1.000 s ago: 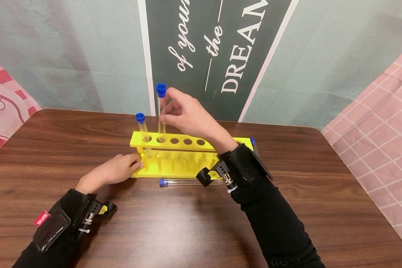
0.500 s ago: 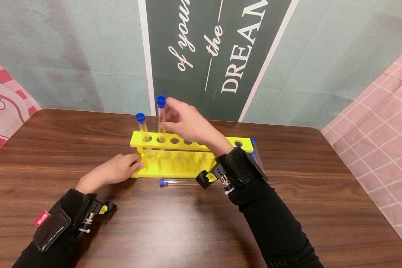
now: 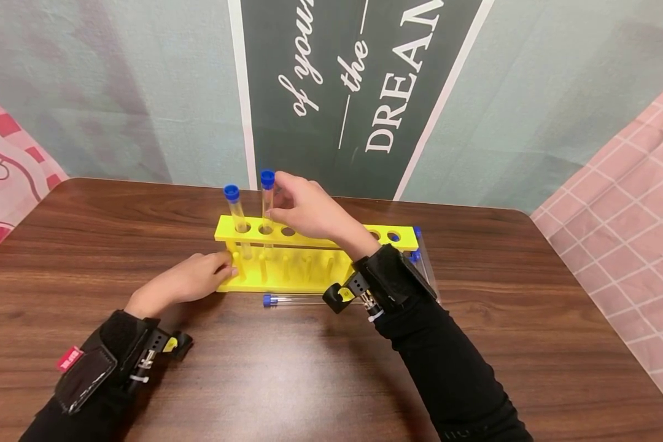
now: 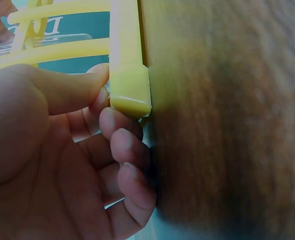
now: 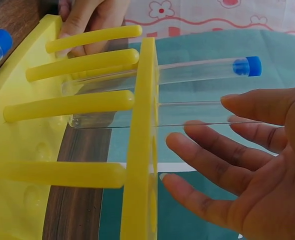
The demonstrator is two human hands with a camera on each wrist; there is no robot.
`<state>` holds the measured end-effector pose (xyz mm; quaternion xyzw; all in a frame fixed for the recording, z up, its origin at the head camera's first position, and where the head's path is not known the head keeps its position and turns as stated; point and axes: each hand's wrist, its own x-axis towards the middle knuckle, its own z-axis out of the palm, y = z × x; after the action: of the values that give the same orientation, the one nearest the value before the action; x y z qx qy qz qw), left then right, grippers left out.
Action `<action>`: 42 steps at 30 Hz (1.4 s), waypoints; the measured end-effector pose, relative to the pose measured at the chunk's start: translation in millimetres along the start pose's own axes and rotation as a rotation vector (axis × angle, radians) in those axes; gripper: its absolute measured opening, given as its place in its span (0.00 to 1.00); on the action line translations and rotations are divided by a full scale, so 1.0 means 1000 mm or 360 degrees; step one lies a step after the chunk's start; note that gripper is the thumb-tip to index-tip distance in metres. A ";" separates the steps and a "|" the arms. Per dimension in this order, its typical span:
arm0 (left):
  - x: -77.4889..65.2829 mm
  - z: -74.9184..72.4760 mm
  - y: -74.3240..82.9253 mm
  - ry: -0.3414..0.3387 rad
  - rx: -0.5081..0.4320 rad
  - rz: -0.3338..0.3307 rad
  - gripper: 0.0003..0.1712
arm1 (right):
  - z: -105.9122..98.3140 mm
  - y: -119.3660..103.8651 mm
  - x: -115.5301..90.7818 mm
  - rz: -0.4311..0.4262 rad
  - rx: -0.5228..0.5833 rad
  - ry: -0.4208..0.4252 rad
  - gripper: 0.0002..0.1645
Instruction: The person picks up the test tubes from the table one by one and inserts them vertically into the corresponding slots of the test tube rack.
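In the head view, my right hand (image 3: pixel 308 212) pinches an upright clear test tube (image 3: pixel 267 199) with a blue cap, near its upper part. The tube passes through the second hole from the left of a yellow test tube rack (image 3: pixel 295 285). Seen from the right wrist, the lower end of this test tube (image 5: pixel 100 120) reaches close to the rack's base. My left hand (image 3: pixel 199 277) grips the rack's left end, thumb and fingertips about the base's corner (image 4: pixel 131 97). Another blue-capped test tube (image 3: pixel 236 212) leans slightly in the leftmost hole.
A blue-capped test tube (image 3: pixel 295 300) lies on the wooden table (image 3: pixel 254 380) along the rack's front. Behind the rack's right end is a clear container (image 3: pixel 430 270) with blue caps in it. A cloth backdrop (image 3: pixel 188 123) hangs beyond the table's far edge.
My right hand has moved down, and the test tube in it has sunk deeper through the second hole. The left hand stays on the rack's end.
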<state>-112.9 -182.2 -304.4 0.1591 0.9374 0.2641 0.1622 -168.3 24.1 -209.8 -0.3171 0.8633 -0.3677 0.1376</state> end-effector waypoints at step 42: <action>-0.001 0.001 -0.001 0.0043 0.0016 0.0042 0.12 | 0.003 0.003 0.001 0.0049 -0.0181 -0.0026 0.07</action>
<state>-112.0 -182.9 -305.8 0.1686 0.9386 0.2637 0.1454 -168.9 23.6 -213.8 -0.3139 0.8865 -0.3133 0.1321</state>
